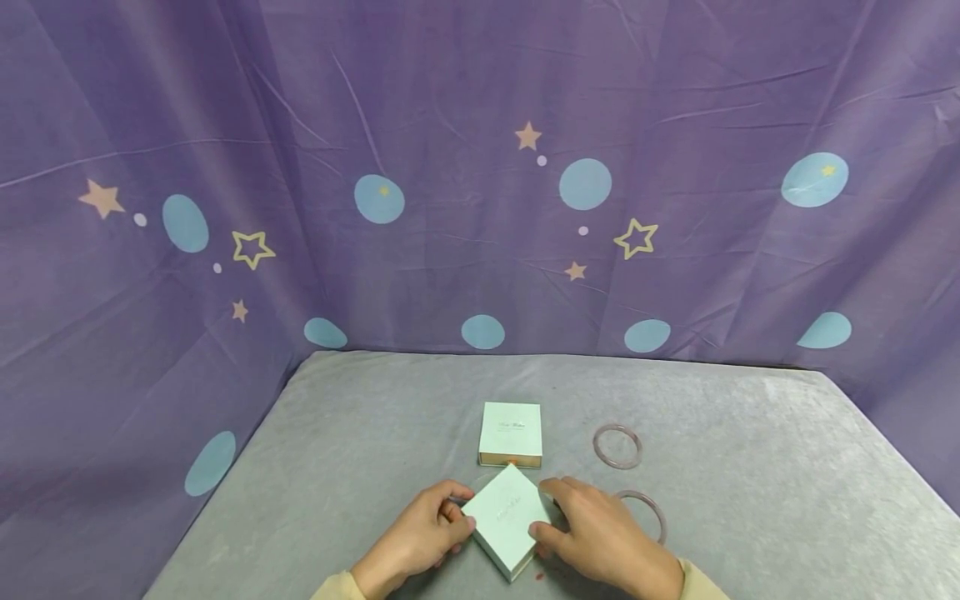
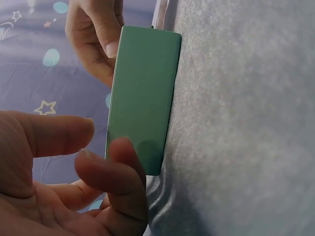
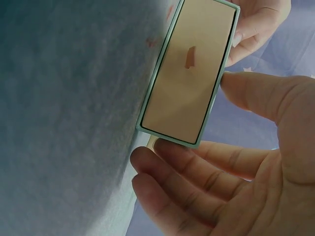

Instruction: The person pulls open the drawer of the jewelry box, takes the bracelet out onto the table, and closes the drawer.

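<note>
A pale green gift box point(image 1: 508, 518) with a sliding drawer sits turned cornerwise near the front of the table. My left hand point(image 1: 429, 527) holds its left corner, thumb and curled fingers at the edges; in the left wrist view, fingertips point(image 2: 123, 150) overlap its plain green side. My right hand point(image 1: 592, 529) grips its right side. In the right wrist view, the right thumb point(image 3: 246, 91) lies at the top edge and fingers at the far corner. The tan drawer front point(image 3: 184, 93) there carries a small orange-brown ribbon tab point(image 3: 190, 57).
Just behind stands a second pale green box point(image 1: 512, 429), its tan side facing me. Two pinkish bangles lie to the right: a farther bangle point(image 1: 636, 454) and a nearer bangle point(image 1: 658, 517) partly hidden by my right hand. A purple curtain point(image 1: 450, 275) hangs behind the grey cloth-covered table point(image 1: 750, 483).
</note>
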`<act>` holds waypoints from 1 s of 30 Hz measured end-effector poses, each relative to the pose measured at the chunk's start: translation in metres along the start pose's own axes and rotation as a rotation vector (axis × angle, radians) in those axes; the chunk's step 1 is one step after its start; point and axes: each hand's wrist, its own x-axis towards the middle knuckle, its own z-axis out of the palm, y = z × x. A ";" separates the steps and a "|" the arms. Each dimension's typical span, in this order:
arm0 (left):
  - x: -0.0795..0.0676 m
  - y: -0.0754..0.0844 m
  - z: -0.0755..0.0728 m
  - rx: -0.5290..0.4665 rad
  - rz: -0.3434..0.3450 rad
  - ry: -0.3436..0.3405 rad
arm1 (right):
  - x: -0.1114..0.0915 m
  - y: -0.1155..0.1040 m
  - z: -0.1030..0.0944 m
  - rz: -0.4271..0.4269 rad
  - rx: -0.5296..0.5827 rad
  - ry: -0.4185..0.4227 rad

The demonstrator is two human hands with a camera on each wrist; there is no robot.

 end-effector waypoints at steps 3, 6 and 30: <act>0.000 0.000 0.000 0.015 0.008 0.009 | 0.000 0.000 0.000 -0.001 0.006 -0.001; 0.000 0.000 0.001 0.026 0.015 0.016 | 0.000 0.000 0.000 0.000 0.012 0.001; 0.001 0.002 0.003 -0.024 0.023 0.053 | 0.000 -0.001 0.001 0.004 0.075 -0.039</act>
